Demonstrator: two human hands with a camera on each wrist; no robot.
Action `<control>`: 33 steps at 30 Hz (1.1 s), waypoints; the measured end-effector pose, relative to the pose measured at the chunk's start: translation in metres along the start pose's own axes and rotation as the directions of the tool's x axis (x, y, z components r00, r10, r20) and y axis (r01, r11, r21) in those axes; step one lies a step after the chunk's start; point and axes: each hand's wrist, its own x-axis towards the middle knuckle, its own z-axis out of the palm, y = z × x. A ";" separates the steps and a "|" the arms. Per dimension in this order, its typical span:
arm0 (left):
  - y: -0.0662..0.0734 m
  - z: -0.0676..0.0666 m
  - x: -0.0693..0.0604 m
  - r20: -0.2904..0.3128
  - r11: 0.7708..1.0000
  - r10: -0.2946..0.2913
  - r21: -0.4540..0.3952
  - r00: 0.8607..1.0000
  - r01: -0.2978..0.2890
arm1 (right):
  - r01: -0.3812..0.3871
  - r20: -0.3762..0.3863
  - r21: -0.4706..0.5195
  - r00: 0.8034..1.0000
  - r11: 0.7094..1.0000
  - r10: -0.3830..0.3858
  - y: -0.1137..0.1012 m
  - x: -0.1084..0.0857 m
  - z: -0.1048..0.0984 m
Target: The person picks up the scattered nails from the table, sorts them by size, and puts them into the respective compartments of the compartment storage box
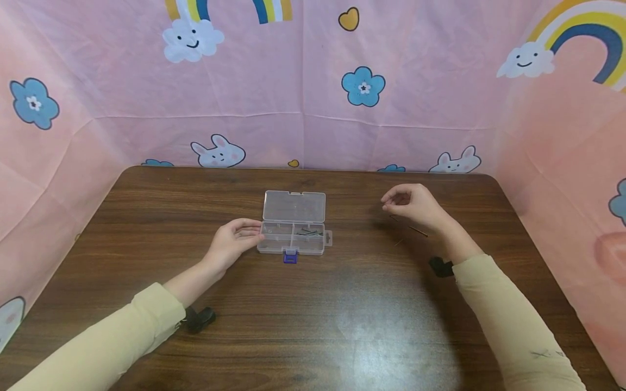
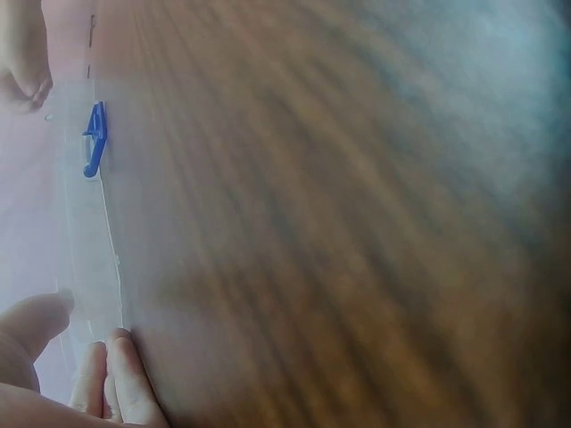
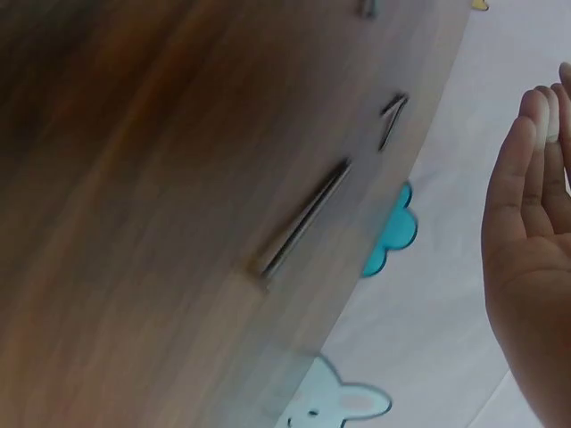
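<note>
A: What is lying near your right hand [image 1: 415, 206]?
B: A nail [image 3: 308, 220], straight, slender and metallic, is resting on the table [image 1: 318, 326], well to the right of the box [image 1: 305, 251]. A short bent piece [image 3: 393, 120] is lying just beyond it.

A: And what is the box holding?
B: It is standing open, clear plastic, four compartments, its lid [image 1: 295, 207] lying back behind. Slender dark pieces [image 1: 309, 232] are lying in the rear right compartment. A blue latch [image 1: 290, 257] is hanging at the front.

A: How are your fingers placed?
B: Your left hand [image 1: 232, 241] is gripping the box's left end between thumb and fingers. Your right fingers are pressing together; whether their tips are pinching anything, one cannot tell.

A: Which view is adding what?
B: The right wrist view is showing the bend clearly, a small mark from the head; only the head view is showing the compartments' contents.
</note>
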 end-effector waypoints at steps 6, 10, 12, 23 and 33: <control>0.000 0.000 0.000 -0.001 1.000 -0.005 0.006 1.000 0.005 | -0.015 -0.013 -0.021 1.000 1.000 0.014 0.012 -0.012 -0.010; 0.000 -0.001 0.000 0.001 1.000 -0.004 0.007 1.000 0.004 | -0.021 -0.025 -0.045 0.999 0.999 0.019 0.019 -0.020 -0.015; 0.000 -0.001 0.000 0.003 1.000 -0.002 0.005 1.000 0.002 | -0.023 -0.030 -0.057 0.999 0.998 0.021 0.023 -0.023 -0.017; 0.000 -0.001 0.000 0.012 1.000 -0.001 -0.007 1.000 0.001 | -0.081 -0.029 -0.082 0.996 0.993 0.079 0.044 -0.040 -0.025; 0.000 0.000 0.000 0.013 1.000 -0.001 -0.007 1.000 0.001 | -0.085 0.042 -0.057 0.995 0.995 0.088 0.052 -0.048 -0.029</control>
